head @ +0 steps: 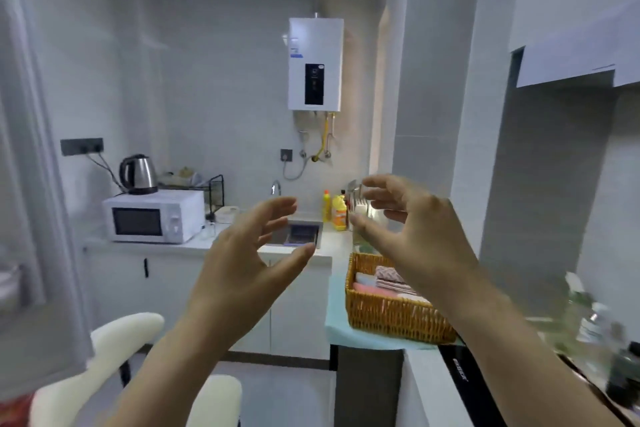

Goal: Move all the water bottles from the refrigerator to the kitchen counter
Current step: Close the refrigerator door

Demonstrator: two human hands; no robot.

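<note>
A: Holding anything?
B: Nothing. The right hand (pixel 415 229) hovers above the wicker basket (pixel 391 319), the left hand (pixel 242 253) left of it, both spread with fingers loosely curved.
A: Where are the bottles (pixel 594 322)?
B: Blurred, clear, standing right of the basket, apart from both hands. The counter (pixel 341 243) bears the basket.

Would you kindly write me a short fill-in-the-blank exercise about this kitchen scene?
1. The kettle stands on top of the ____.
2. The folded cloths lie inside the woven ____.
3. The left hand and the right hand hold ____.
Missing words: microwave; basket; nothing.
</note>
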